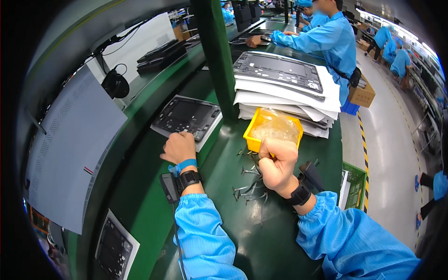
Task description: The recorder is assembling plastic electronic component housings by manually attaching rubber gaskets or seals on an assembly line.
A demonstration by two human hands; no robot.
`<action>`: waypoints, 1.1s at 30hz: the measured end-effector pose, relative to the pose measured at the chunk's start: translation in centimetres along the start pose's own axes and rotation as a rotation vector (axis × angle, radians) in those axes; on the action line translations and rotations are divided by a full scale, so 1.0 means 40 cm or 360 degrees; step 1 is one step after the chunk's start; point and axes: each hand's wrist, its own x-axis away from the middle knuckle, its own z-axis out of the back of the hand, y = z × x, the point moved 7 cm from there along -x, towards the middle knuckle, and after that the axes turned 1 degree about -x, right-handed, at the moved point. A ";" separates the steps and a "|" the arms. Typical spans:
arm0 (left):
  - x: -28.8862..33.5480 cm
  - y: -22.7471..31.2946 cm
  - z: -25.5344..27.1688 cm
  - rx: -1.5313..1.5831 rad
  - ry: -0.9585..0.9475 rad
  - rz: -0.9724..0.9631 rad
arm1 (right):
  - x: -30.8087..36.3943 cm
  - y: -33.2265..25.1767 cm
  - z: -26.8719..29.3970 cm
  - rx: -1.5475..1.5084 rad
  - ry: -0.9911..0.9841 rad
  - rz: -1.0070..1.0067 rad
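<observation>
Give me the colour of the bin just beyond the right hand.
The bin is yellow; it shows best in the head view.

Bag (276, 127) in bin (253, 144), stack (280, 98) behind bin, strips (253, 190) before bin, panel (187, 114) beyond left hand (179, 148)

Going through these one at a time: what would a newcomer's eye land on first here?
Probably the bright yellow bin of clear plastic material, near the middle, just beyond the curled right hand. Next, the loose dark strips scattered on the green bench to that hand's left. Behind the bin, a tall stack of white sheets carries a dark panel on top.
</observation>
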 end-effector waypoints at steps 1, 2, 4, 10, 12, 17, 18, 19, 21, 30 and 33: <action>0.001 -0.010 0.016 -0.0002 0.0036 0.0125 | 0.003 0.003 0.002 -0.0003 -0.0002 -0.0025; -0.002 -0.018 0.023 -0.0107 0.0169 0.0220 | 0.002 0.006 0.003 -0.0005 -0.0003 -0.0050; 0.008 -0.001 0.023 -0.0159 0.0144 0.0174 | -0.001 0.010 0.006 0.0030 -0.0009 -0.0023; 0.001 0.013 -0.008 -0.0031 -0.0071 -0.0091 | 0.009 0.038 -0.011 -0.0018 -0.0098 -0.0161; -0.014 0.001 -0.023 0.0018 -0.0103 -0.0109 | 0.008 0.041 -0.013 -0.0029 -0.0148 -0.0183; -0.014 -0.048 0.004 -0.0299 0.0553 0.0196 | 0.011 0.051 -0.019 -0.0058 -0.0158 -0.0261; -0.005 -0.046 0.007 -0.0379 0.0607 0.0116 | 0.011 0.051 -0.019 -0.0055 -0.0159 -0.0254; -0.009 -0.045 0.006 -0.0372 0.0610 0.0116 | 0.013 0.052 -0.019 -0.0019 -0.0164 -0.0257; -0.016 -0.047 -0.017 -0.0401 0.0479 0.0048 | 0.017 0.055 -0.023 0.0018 -0.0172 -0.0269; -0.007 -0.072 0.009 -0.0621 0.0600 0.0204 | 0.018 0.046 -0.025 0.0038 -0.0167 -0.0275; -0.012 -0.087 0.017 -0.0653 0.0650 0.0275 | 0.013 0.034 -0.036 0.0014 -0.0151 -0.0281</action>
